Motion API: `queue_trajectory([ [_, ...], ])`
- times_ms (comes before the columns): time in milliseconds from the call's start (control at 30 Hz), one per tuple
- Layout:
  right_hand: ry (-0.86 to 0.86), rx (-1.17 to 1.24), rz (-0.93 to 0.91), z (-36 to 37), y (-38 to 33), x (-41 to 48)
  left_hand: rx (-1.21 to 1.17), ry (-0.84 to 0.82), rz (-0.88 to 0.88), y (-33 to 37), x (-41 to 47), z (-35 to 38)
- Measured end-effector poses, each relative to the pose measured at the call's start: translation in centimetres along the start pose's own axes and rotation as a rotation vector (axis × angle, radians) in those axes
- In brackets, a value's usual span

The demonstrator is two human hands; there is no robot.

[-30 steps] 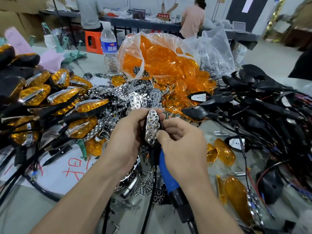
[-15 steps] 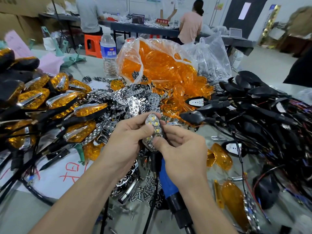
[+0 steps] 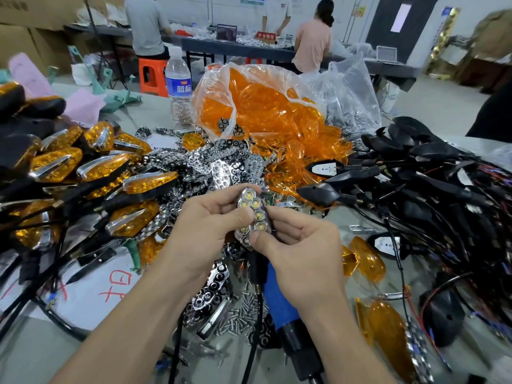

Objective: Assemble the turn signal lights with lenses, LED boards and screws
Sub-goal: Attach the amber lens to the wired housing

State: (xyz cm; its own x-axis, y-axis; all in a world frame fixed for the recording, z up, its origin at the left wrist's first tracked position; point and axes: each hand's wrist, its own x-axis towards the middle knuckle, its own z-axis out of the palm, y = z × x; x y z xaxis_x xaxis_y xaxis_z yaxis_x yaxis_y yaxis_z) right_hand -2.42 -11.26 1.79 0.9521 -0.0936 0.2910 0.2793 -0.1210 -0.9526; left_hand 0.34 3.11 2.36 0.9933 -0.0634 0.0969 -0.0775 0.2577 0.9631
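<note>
– Workshop bench first: what lies on the grey worktable (image 3: 155,106)?
– Clear plastic bag of orange lenses (image 3: 266,106) at the far centre. Heap of chrome honeycomb reflectors (image 3: 221,167) in front of it. Finished amber-lensed lights (image 3: 55,164) to the left, and a tangle of black housings with wires (image 3: 429,173) to the right. Small silver screws (image 3: 238,314) are scattered nearest the person.
– Item under work?
– One pointed turn signal light with a chrome reflector face (image 3: 253,214). It is held above the table between both hands, point up, face toward the camera. LEDs show in its cells.
– Left hand (image 3: 205,225)?
– Fingers curled round the light's left edge and top. Thumb (image 3: 238,214) rests on the left rim of the face.
– Right hand (image 3: 302,256)?
– Pinching the light. Thumb (image 3: 260,241) presses the lower end of the face, index finger (image 3: 279,214) runs along the right edge, and the other fingers are curled below.
– Anything obscured?
– The light's black body sits almost wholly behind the reflector, and whether the reflector is seated flush cannot be told. Left fingertips are out of sight behind the light. A black cable (image 3: 256,273) drops from the light. A blue-handled screwdriver (image 3: 279,303) lies on the table beneath the right hand. The hand hides its tip, and the frame's bottom edge cuts off its lower end.
</note>
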Motion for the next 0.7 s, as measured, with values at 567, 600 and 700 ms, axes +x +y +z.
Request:
queue_trajectory([
  [567,-0.103,-0.218,0.04,0.57,-0.67,-0.36,-0.011,0.258,0.073,-0.54,0.2,-0.22],
  [600,-0.077,-0.187,0.079,0.48,-0.62,-0.23,0.004,0.253,0.067,-0.51,0.22,-0.17],
  [700,-0.024,-0.038,0.158,0.23,-0.4,-0.12,0.078,0.194,0.064,-0.49,0.22,-0.08],
])
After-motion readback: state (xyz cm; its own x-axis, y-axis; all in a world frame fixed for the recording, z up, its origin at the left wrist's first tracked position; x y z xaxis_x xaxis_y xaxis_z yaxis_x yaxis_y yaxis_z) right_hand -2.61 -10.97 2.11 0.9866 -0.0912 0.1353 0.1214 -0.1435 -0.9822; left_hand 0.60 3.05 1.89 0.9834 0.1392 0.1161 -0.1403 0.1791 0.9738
